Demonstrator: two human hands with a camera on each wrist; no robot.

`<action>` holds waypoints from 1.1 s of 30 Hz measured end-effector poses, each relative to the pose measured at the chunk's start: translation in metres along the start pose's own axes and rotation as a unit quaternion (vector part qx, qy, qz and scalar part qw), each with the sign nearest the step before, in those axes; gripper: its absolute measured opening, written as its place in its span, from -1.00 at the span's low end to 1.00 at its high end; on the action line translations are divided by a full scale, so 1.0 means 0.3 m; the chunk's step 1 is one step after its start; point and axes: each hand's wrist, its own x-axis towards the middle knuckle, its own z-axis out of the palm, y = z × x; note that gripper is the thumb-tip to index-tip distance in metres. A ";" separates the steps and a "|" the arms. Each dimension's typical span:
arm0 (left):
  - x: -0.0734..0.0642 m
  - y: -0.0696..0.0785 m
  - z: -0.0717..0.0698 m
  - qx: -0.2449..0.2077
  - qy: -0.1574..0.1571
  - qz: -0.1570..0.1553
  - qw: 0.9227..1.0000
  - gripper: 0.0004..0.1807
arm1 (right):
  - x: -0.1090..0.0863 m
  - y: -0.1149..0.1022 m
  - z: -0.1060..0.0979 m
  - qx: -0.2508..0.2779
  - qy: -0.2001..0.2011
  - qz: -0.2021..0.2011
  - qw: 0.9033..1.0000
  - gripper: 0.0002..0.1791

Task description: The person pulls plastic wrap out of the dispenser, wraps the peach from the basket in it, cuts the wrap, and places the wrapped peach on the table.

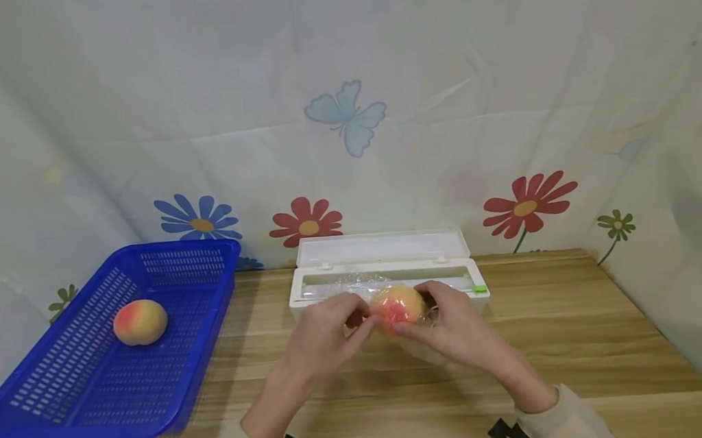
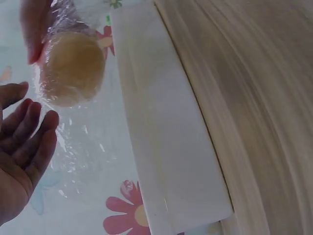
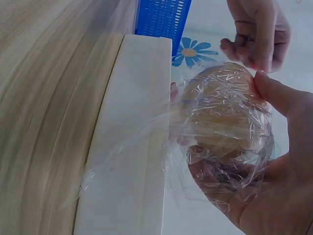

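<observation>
A peach (image 1: 398, 305) wrapped in crinkled clear cling film is held by my right hand (image 1: 458, 320), its thumb in front and fingers around the far side. The film is bunched around the fruit and in the palm in the right wrist view, and a loose strip (image 3: 132, 134) trails off it. My left hand (image 1: 326, 334) is close beside the peach, fingers bent loosely. In the left wrist view its thumb and fingertips (image 2: 49, 120) are apart, near hanging film (image 2: 78, 152). Behind the hands stands a white cling film dispenser (image 1: 295, 299), lid raised.
A blue plastic basket (image 1: 212, 340) stands on the left of the wooden table (image 1: 571, 339), with a second peach (image 1: 140, 322) inside it. A green slider (image 1: 479, 289) sits at the dispenser's right end. A flower-printed curtain (image 1: 420, 158) hangs behind the table.
</observation>
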 end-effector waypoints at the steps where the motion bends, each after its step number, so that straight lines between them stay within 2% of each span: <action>1: -0.001 -0.003 0.002 0.002 0.004 -0.013 1.000 -0.83 | 0.000 -0.002 -0.002 0.000 0.005 0.001 1.000 -0.23; 6: -0.003 -0.008 0.010 -0.001 0.013 -0.063 0.998 -0.74 | 0.000 -0.011 -0.008 -0.002 0.015 0.003 1.000 -0.21; 10: -0.004 -0.009 0.019 -0.020 0.011 -0.088 0.996 -0.63 | 0.001 -0.014 -0.008 -0.003 0.020 0.001 1.000 -0.21; 16: -0.004 -0.012 0.034 -0.075 0.010 -0.110 0.991 -0.52 | -0.002 -0.015 -0.006 -0.002 0.023 -0.007 1.000 -0.21; 22: -0.003 -0.008 0.041 -0.137 -0.003 -0.137 0.981 -0.38 | -0.007 -0.023 -0.001 -0.003 0.014 -0.009 1.000 -0.13; 33: 0.001 0.004 0.046 -0.189 -0.005 -0.165 0.968 -0.27 | -0.020 -0.035 0.011 -0.027 0.035 -0.062 0.997 -0.18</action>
